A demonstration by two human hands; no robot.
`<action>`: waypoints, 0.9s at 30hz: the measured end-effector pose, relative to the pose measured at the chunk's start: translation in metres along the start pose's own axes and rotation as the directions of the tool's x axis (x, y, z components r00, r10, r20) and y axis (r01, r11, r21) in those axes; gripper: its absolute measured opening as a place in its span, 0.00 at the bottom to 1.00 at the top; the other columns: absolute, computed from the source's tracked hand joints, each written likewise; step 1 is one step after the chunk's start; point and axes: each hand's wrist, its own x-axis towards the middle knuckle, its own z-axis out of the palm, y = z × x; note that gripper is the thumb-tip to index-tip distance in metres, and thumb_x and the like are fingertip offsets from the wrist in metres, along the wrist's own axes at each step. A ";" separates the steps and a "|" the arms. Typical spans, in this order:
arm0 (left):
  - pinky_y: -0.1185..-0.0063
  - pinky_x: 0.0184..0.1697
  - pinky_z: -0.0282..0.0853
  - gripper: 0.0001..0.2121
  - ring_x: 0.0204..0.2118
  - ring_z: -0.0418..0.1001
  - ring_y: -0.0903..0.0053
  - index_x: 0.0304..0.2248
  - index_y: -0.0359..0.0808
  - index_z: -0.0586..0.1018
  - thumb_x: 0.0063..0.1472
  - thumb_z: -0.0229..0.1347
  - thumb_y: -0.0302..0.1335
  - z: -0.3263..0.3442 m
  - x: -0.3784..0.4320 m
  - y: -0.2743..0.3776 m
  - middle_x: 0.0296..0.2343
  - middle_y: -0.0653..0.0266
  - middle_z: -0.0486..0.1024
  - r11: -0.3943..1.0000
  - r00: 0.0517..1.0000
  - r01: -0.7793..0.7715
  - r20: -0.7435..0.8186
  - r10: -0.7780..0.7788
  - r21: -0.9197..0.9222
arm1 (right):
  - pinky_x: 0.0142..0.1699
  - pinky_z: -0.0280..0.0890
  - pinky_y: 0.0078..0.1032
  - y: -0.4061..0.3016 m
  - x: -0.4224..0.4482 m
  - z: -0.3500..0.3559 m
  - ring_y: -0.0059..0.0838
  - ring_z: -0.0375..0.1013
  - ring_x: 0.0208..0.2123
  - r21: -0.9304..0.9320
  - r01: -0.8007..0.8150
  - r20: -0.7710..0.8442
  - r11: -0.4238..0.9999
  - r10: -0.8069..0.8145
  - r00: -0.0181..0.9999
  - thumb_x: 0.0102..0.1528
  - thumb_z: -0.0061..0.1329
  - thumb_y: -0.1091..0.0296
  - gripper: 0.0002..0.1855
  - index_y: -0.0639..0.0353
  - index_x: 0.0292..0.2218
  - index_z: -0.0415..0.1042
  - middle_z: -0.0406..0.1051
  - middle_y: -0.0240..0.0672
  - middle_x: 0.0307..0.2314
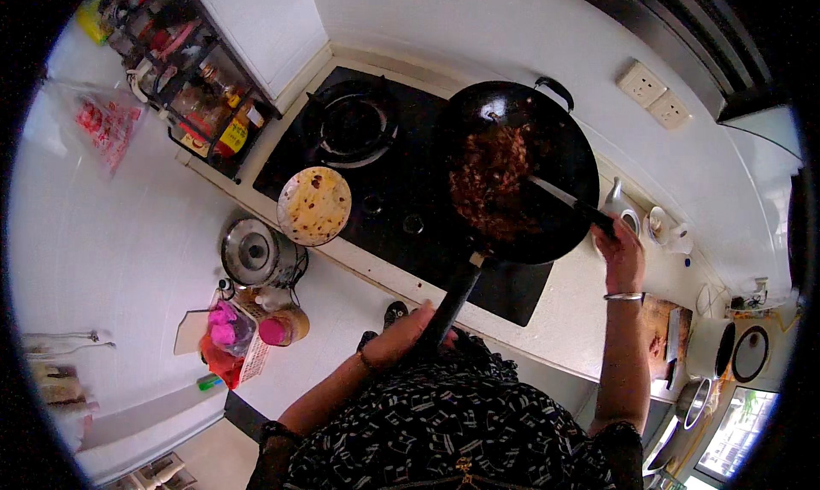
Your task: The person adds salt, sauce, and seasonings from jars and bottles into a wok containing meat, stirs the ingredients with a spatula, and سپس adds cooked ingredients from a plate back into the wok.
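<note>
A black wok (564, 150) with browned, chopped food (490, 176) in it sits over the right side of the black cooktop (391, 234). My left hand (410, 336) is closed around the wok's long black handle (456, 301). In my right hand (620, 247) is the black grip of a metal cooking utensil (554, 190); its far end reaches the food and cannot be made out. On the cooktop's front left edge stands a round dish of yellowish, brown-spotted food (315, 206). The left burner (354, 125) has nothing on it.
A dark rack (221, 90) of bottles and jars stands at the back left. Left of the counter are a lidded metal pot (253, 252) and a plastic basket (256, 359). To the right lie a white pitcher (618, 205), small bowls, and a wooden cutting board (656, 320) with a knife (672, 339).
</note>
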 end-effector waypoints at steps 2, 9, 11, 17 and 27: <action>0.82 0.29 0.63 0.22 0.24 0.67 0.81 0.35 0.30 0.71 0.59 0.38 0.44 0.027 -0.019 0.038 0.22 0.64 0.70 0.960 0.994 0.085 0.095 -0.061 -0.268 | 0.32 0.68 0.22 -0.011 -0.016 0.013 0.29 0.72 0.26 -0.021 0.007 0.060 1.000 -0.006 0.998 0.49 0.44 0.71 0.12 0.69 0.36 0.67 0.69 0.39 0.27; 0.83 0.24 0.60 0.21 0.16 0.63 0.82 0.33 0.31 0.71 0.59 0.40 0.44 0.033 -0.017 0.053 0.14 0.68 0.66 0.975 0.999 0.009 -0.053 0.003 0.222 | 0.39 0.66 0.24 -0.043 -0.027 0.035 0.35 0.70 0.36 -0.545 0.835 0.731 0.068 -0.450 0.514 0.45 0.48 0.78 0.12 0.58 0.35 0.70 0.69 0.41 0.34; 0.83 0.22 0.60 0.21 0.16 0.63 0.83 0.33 0.30 0.71 0.58 0.41 0.44 0.037 -0.016 0.054 0.14 0.68 0.65 0.981 0.997 0.037 -0.067 -0.024 0.189 | 0.37 0.67 0.27 -0.031 -0.016 0.040 0.39 0.70 0.34 -0.472 0.881 0.783 0.015 -0.452 0.427 0.44 0.48 0.78 0.13 0.57 0.35 0.70 0.68 0.43 0.35; 0.83 0.23 0.60 0.22 0.15 0.63 0.82 0.32 0.32 0.71 0.59 0.38 0.45 0.050 -0.018 0.050 0.13 0.69 0.65 0.976 0.994 0.097 -0.070 -0.085 0.194 | 0.31 0.68 0.27 -0.054 -0.049 0.028 0.37 0.72 0.28 -0.311 0.947 0.942 -0.083 -0.156 0.296 0.42 0.50 0.76 0.14 0.56 0.34 0.71 0.69 0.43 0.33; 0.83 0.23 0.60 0.21 0.16 0.64 0.83 0.32 0.32 0.72 0.60 0.38 0.44 0.059 -0.020 0.047 0.14 0.70 0.65 0.977 0.990 0.128 -0.076 -0.116 0.169 | 0.23 0.67 0.29 -0.166 -0.152 0.027 0.35 0.71 0.19 -0.463 0.877 0.865 -0.127 0.153 0.479 0.40 0.52 0.68 0.12 0.55 0.31 0.72 0.71 0.42 0.26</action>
